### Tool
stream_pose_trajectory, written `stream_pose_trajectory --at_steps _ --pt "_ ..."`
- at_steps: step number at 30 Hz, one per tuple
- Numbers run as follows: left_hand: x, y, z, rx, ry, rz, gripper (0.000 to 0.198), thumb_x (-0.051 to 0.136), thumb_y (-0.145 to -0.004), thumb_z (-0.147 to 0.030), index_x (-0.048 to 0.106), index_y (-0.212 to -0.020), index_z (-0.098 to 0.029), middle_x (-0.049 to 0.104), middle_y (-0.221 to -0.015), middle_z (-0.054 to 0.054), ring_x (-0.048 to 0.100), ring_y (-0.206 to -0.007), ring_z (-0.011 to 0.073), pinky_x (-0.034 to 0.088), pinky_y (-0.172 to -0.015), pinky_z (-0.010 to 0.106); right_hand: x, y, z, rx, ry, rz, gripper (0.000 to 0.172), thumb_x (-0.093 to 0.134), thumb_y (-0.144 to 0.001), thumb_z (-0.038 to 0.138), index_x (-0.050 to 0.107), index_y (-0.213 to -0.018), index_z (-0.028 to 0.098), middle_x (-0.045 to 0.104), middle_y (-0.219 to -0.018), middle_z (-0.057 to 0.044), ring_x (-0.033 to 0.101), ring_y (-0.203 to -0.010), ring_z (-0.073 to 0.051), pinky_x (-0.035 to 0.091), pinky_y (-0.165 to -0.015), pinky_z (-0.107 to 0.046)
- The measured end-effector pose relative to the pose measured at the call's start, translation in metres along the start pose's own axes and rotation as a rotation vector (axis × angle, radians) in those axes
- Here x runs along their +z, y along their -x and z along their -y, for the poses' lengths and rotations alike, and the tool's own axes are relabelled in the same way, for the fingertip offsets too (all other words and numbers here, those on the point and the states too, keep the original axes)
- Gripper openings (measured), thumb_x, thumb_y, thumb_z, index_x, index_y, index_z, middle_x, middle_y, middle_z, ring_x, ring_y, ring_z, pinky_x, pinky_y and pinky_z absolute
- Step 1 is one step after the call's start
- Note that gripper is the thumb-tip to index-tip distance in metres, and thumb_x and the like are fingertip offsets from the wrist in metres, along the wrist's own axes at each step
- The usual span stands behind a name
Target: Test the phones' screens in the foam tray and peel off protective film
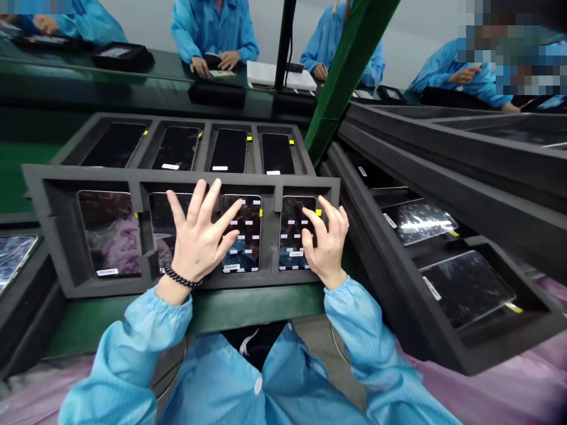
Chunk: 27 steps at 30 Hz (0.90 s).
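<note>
A dark grey foam tray point(48, 236) with several slots lies in front of me, each slot holding a black phone. My left hand point(199, 236) is open, fingers spread flat over the second phone point(162, 218) and reaching onto the third phone point(248, 236). It wears a black bead bracelet. My right hand point(325, 242) has its fingers curled, tips touching the fourth phone point(292, 227) at the tray's right end. It grips nothing that I can see. The first phone point(108, 233) lies untouched at the left.
A second foam tray point(66, 150) with several phones sits behind the near one. More trays point(487, 224) with film-covered phones are stacked at the right. A green slanted post point(341, 77) rises behind. Several people in blue coats work across the green bench point(44, 77).
</note>
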State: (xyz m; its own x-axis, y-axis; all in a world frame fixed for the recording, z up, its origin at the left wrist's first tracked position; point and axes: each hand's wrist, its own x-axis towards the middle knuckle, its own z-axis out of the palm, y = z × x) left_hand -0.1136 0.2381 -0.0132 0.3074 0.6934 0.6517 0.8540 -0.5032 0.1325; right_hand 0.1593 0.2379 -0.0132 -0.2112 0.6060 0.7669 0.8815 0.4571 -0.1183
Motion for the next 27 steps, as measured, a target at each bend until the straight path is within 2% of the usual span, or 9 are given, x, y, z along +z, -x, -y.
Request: stream_pose_trajectory --at_steps 4,8,11,14,17,21,24,27 --pt "0.008 -0.006 -0.001 -0.023 0.023 0.015 0.054 0.045 -0.1 -0.045 0.04 -0.154 -0.034 0.013 -0.171 0.007 0.012 -0.158 0.0358 -0.008 -0.123 0.068 0.001 0.002 0.0 0.01 -0.006 -0.028 0.032 0.047 -0.099 0.026 0.059 -0.129 0.025 0.056 -0.142 -0.012 0.055 -0.13 -0.03 0.035 -0.118 -0.055" --pt "0.011 -0.015 -0.004 0.039 0.029 0.059 0.054 0.044 -0.101 -0.046 0.038 -0.154 -0.036 0.016 -0.171 0.007 0.013 -0.158 0.0352 -0.01 -0.122 0.068 -0.001 0.003 0.002 0.022 -0.017 -0.045 0.032 0.046 -0.099 0.024 0.061 -0.128 0.025 0.057 -0.141 -0.012 0.055 -0.129 -0.028 0.035 -0.118 -0.054" --pt "0.003 -0.01 -0.006 0.047 0.03 0.009 0.055 0.039 -0.102 -0.048 0.035 -0.156 -0.036 0.012 -0.171 0.006 0.013 -0.158 0.035 -0.007 -0.123 0.068 -0.004 0.011 0.0 0.044 -0.02 -0.031 0.036 0.046 -0.099 0.025 0.062 -0.131 0.026 0.056 -0.143 -0.011 0.054 -0.13 -0.029 0.035 -0.118 -0.055" --pt "-0.011 0.004 -0.009 0.027 0.02 -0.068 0.056 0.031 -0.103 -0.049 0.03 -0.157 -0.036 0.005 -0.172 0.0 0.01 -0.158 0.0332 -0.006 -0.126 0.065 -0.008 0.024 -0.004 0.09 -0.008 0.004 0.038 0.046 -0.098 0.025 0.064 -0.131 0.029 0.055 -0.145 -0.008 0.052 -0.132 -0.029 0.033 -0.12 -0.056" --pt "-0.016 0.015 -0.01 0.025 0.011 -0.069 0.054 0.032 -0.104 -0.045 0.031 -0.157 -0.036 0.003 -0.172 -0.002 0.009 -0.158 0.0341 -0.007 -0.126 0.065 -0.01 0.033 -0.006 0.125 0.006 0.023 0.038 0.045 -0.099 0.026 0.067 -0.129 0.031 0.054 -0.148 -0.006 0.051 -0.133 -0.029 0.032 -0.12 -0.056" --pt "-0.003 0.009 -0.011 0.024 0.041 0.002 0.056 0.04 -0.103 -0.041 0.029 -0.157 -0.038 0.0 -0.172 -0.001 0.01 -0.158 0.0372 -0.007 -0.125 0.067 -0.01 0.036 -0.007 0.115 0.036 0.043 0.038 0.046 -0.099 0.027 0.068 -0.13 0.035 0.053 -0.149 -0.004 0.049 -0.134 -0.029 0.032 -0.12 -0.056" --pt "0.01 -0.005 -0.012 0.011 0.093 0.044 0.054 0.041 -0.102 -0.045 0.036 -0.155 -0.037 0.007 -0.172 0.004 0.011 -0.158 0.0368 -0.009 -0.123 0.07 -0.01 0.035 -0.007 0.081 0.052 0.1 0.038 0.048 -0.099 0.03 0.065 -0.133 0.035 0.052 -0.15 -0.004 0.049 -0.134 -0.028 0.03 -0.121 -0.058" --pt "0.013 -0.01 -0.012 -0.016 0.096 0.097 0.052 0.043 -0.101 -0.046 0.042 -0.152 -0.036 0.012 -0.171 0.007 0.012 -0.158 0.0368 -0.008 -0.121 0.073 -0.01 0.033 -0.006 0.056 0.05 0.135 0.037 0.051 -0.099 0.029 0.066 -0.132 0.032 0.051 -0.152 -0.006 0.05 -0.134 -0.028 0.028 -0.122 -0.058"
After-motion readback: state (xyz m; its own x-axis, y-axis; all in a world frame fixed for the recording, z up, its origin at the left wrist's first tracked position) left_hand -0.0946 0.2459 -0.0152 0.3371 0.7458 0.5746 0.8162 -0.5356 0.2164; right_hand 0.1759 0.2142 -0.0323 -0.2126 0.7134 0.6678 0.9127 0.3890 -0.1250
